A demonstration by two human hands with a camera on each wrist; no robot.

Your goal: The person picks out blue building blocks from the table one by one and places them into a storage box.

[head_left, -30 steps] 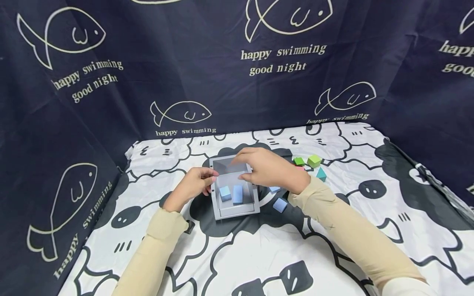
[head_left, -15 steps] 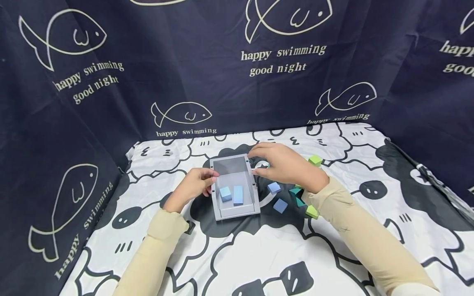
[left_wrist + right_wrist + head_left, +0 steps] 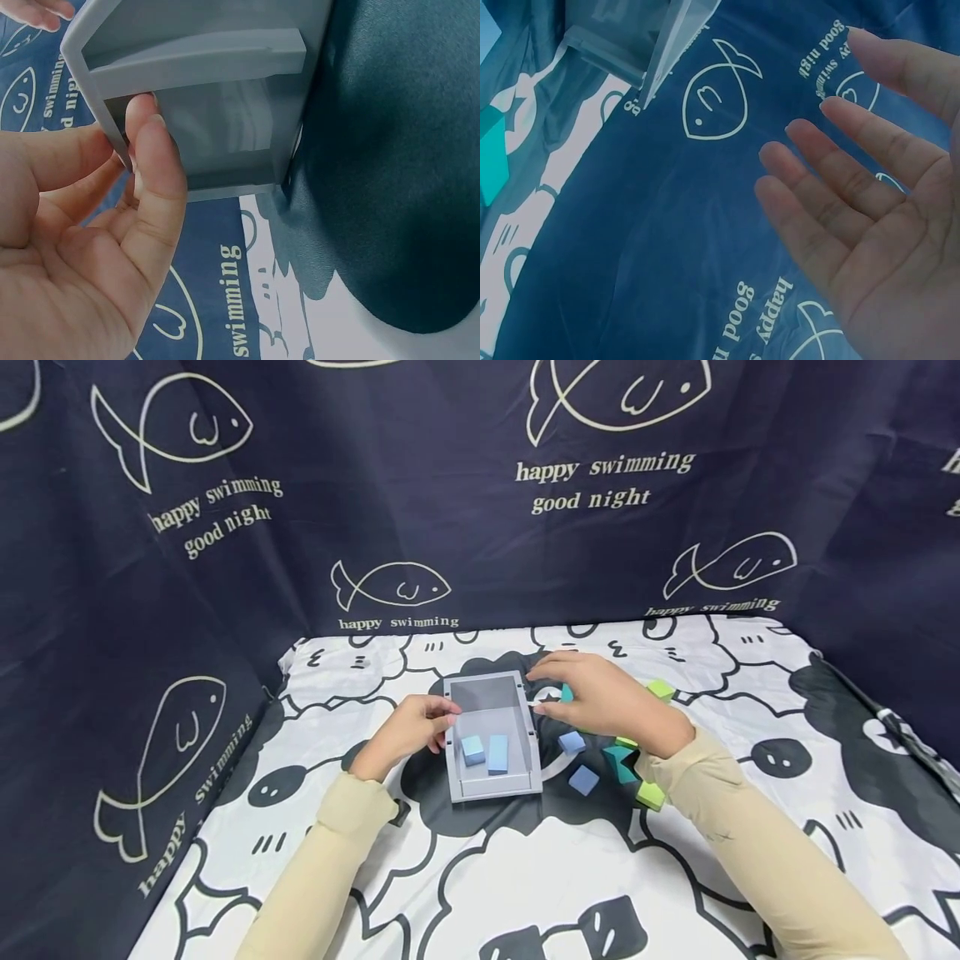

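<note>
A grey open-topped box (image 3: 497, 790) sits in the middle of the cloth. Inside lie a light blue cube (image 3: 472, 750) and a light blue oblong block (image 3: 498, 754). My left hand (image 3: 412, 728) pinches the box's left wall between thumb and fingers; in the left wrist view, the thumb side of the left hand (image 3: 97, 225) is at the rim. Just off the box's right rim, my right hand (image 3: 611, 697) hovers with relaxed fingers. The right wrist view shows the right hand (image 3: 870, 202) with its palm bare and fingers spread, apart from the box (image 3: 619, 45).
Right of the box lie two blue blocks, a nearer one (image 3: 583, 780) and a farther one (image 3: 572, 742). Teal blocks (image 3: 619, 763) and green blocks (image 3: 650, 795) are scattered under and beside the right forearm. A dark curtain (image 3: 480, 552) stands behind the patterned cloth (image 3: 555, 860).
My right hand has moved right from over the box to beyond its right rim. The left hand keeps its grip. In the latest frame the whole head view has shifted slightly.
</note>
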